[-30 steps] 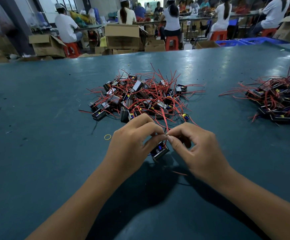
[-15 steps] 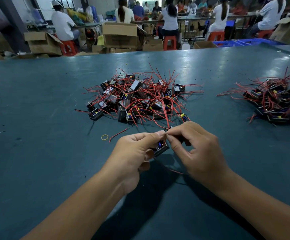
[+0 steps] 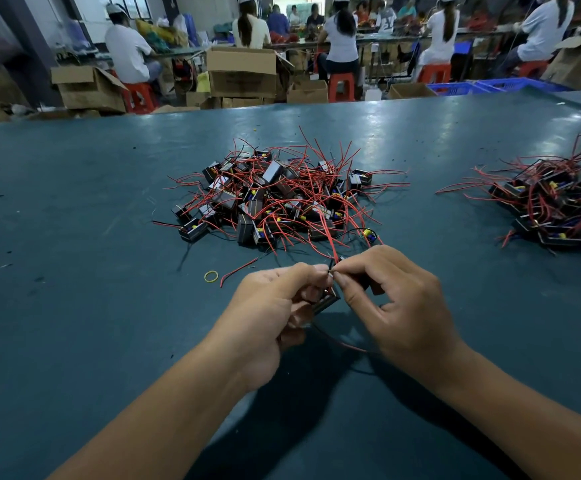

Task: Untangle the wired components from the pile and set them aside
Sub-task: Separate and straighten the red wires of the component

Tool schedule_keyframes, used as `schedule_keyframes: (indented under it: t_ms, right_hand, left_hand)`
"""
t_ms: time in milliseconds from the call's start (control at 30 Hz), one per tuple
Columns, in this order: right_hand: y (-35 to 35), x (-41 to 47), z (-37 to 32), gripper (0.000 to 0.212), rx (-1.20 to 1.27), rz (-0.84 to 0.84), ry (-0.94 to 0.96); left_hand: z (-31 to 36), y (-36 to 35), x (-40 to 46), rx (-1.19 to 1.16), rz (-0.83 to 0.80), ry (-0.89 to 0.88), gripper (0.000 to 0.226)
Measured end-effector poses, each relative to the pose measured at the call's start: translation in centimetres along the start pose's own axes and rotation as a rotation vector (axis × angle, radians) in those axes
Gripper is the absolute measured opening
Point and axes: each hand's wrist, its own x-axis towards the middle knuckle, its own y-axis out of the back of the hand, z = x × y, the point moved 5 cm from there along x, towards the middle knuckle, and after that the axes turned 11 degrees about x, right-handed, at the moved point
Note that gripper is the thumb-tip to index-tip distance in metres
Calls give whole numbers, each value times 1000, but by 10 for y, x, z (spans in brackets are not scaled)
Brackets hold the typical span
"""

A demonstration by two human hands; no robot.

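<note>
Component sits between both grips, left hand holding it

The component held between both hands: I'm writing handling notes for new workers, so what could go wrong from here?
1. The red wire pinched by the right hand runs up into the central pile; pulling may drag other pieces along.
2. The left hand grips the small black component while the right tugs the lead, which could strain its joint.
3. The yellow rubber band and the loose red wire nearby might snag.
</note>
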Motion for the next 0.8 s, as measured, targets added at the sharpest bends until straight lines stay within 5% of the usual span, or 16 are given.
schedule_keyframes:
  t_ms: [133,267,800]
  right_hand:
    - [4,1,4,7,89,39,-94]
    - [5,2,7,8,180,46,-170]
    - [3,1,6,6,224,10,-226]
  left_hand:
    - [23,23,4,314,153,-424,13]
    - [34,22,0,616,139,-749,11]
    - [35,20,-3,690,186,-939,17]
